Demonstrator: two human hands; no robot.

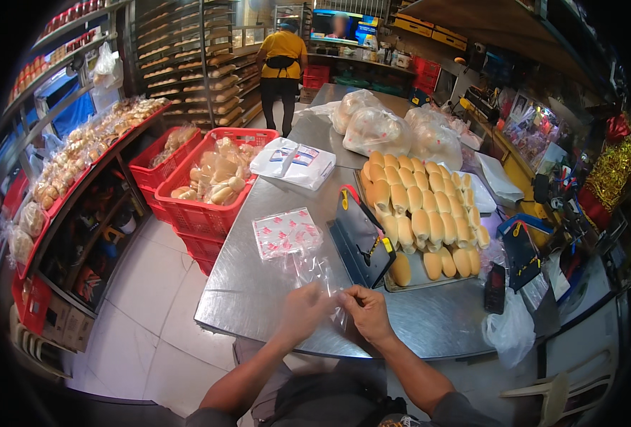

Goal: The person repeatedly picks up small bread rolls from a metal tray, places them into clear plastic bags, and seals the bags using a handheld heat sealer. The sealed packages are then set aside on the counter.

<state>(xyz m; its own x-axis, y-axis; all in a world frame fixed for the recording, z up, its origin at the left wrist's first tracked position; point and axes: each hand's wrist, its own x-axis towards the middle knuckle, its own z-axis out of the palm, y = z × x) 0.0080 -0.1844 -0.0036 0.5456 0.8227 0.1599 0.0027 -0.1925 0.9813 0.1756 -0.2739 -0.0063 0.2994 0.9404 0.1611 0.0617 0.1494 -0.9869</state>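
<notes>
Both hands are over the near edge of the steel table, close together. My left hand (305, 312) is slightly blurred, its fingers closed on a clear plastic bag (314, 269). My right hand (367, 312) pinches the same thin plastic between thumb and fingertips. Just beyond the hands lies a stack of clear bags with a red and pink print (287, 233). To its right stands a dark blue bag sealer (359, 240) with yellow and red parts. Farther right, rows of elongated golden bread rolls (429, 203) are piled on a metal tray (423, 279).
Red crates (208, 213) of bagged bread stand left of the steel table (240, 288). White packages (294, 162) and big bagged bundles (379, 130) sit farther back. A black phone-like handset (495, 288) and second blue sealer (522, 249) are right. A person in yellow (284, 53) stands beyond.
</notes>
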